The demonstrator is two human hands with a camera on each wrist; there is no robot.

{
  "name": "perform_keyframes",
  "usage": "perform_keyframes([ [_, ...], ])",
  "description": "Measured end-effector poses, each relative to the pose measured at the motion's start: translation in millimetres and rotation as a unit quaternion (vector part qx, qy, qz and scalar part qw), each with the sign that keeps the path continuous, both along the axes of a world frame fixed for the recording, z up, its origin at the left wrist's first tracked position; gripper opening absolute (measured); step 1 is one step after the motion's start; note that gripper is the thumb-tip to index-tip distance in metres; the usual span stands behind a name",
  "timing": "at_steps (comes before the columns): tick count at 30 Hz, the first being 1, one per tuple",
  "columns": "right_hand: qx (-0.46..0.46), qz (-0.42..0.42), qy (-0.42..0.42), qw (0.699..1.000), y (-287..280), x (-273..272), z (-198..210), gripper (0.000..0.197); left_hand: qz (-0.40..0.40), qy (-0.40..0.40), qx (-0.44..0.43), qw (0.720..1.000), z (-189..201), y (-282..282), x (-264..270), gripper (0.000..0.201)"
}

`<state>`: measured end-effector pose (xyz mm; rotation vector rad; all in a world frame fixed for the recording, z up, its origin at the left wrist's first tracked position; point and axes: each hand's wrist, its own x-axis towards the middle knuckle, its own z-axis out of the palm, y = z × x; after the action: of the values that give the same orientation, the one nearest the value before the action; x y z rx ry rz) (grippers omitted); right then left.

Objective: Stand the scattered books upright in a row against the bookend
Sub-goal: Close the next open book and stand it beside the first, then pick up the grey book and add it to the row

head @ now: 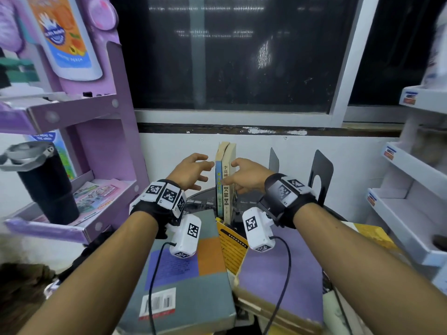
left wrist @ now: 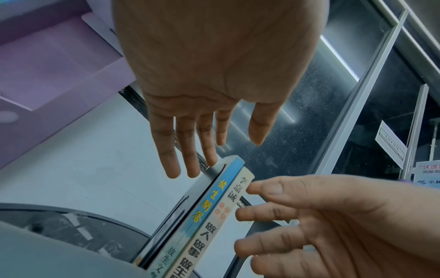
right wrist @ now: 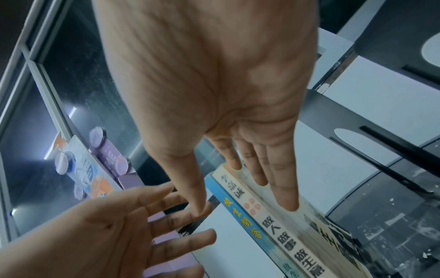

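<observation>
Two books stand upright on the round glass table: a blue-spined book [head: 219, 189] [left wrist: 214, 203] and, at its right, a cream-spined book [head: 227, 197] [right wrist: 276, 231]. In the left wrist view a black bookend [left wrist: 202, 190] stands flat against the blue book's left side. My right hand [head: 233, 175] [right wrist: 245, 188] lies with straight fingers on the cream book's right cover. My left hand [head: 203, 175] [left wrist: 214, 154] hovers just left of the books, fingers spread, holding nothing. Lying flat near me are a grey, purple and orange book [head: 183, 269], a yellow book [head: 232, 245] and a purple book [head: 278, 274].
Two more metal bookends [head: 321, 175] [head: 274, 160] stand to the right of the books. A purple display shelf [head: 72, 112] with a black tumbler [head: 46, 184] fills the left. White trays [head: 411, 213] line the right. A wall and window are close behind.
</observation>
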<state>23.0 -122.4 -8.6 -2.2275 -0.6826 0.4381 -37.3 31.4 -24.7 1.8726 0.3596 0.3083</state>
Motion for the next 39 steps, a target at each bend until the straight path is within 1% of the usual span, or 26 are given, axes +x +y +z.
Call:
perform_keyframes([
  [1, -0.01, 0.004, -0.002, 1.0, -2, -5, 0, 0.056, 0.003, 0.002, 0.007, 1.0, 0, 1, -6, 0.037],
  [4, -0.071, 0.031, -0.026, 0.997, -7, -21, 1, 0.068, 0.01, 0.013, 0.019, 1.0, 1, 6, -26, 0.036],
  [7, -0.119, 0.061, -0.043, 0.99, -9, -38, -1, 0.069, 0.028, 0.024, 0.032, 0.999, -2, 13, -46, 0.032],
  [10, -0.133, 0.066, -0.045, 0.988, -8, -54, -6, 0.065, 0.041, 0.049, 0.037, 0.997, -7, 20, -63, 0.036],
  [14, -0.15, 0.066, -0.044, 0.986, -1, -67, -15, 0.067, 0.06, 0.083, 0.061, 0.993, -20, 30, -85, 0.04],
  [17, -0.142, 0.062, -0.025, 0.988, 5, -73, -24, 0.07, 0.08, 0.104, 0.079, 0.988, -33, 38, -99, 0.041],
  [20, -0.15, 0.053, -0.016, 0.987, 8, -77, -32, 0.073, 0.083, 0.142, 0.095, 0.982, -45, 46, -110, 0.044],
  [24, -0.178, 0.056, -0.019, 0.982, 8, -77, -42, 0.081, 0.074, 0.204, 0.074, 0.973, -55, 51, -123, 0.045],
  [27, -0.198, 0.062, -0.016, 0.978, 8, -77, -43, 0.086, 0.078, 0.228, 0.049, 0.969, -61, 54, -130, 0.042],
  [30, -0.211, 0.068, -0.013, 0.975, 8, -78, -46, 0.085, 0.073, 0.25, 0.028, 0.965, -69, 56, -135, 0.034],
  [33, -0.22, 0.073, -0.011, 0.973, 10, -80, -47, 0.079, 0.051, 0.271, 0.005, 0.961, -74, 51, -139, 0.016],
  [35, -0.231, 0.08, -0.019, 0.969, 11, -80, -48, 0.079, 0.039, 0.282, 0.014, 0.959, -73, 45, -141, 0.017],
  [37, -0.237, 0.087, -0.018, 0.967, 13, -80, -49, 0.074, 0.031, 0.291, 0.028, 0.956, -73, 41, -141, 0.02],
  [39, -0.243, 0.095, -0.016, 0.965, 15, -80, -51, 0.069, 0.035, 0.292, 0.033, 0.955, -73, 41, -141, 0.031],
])
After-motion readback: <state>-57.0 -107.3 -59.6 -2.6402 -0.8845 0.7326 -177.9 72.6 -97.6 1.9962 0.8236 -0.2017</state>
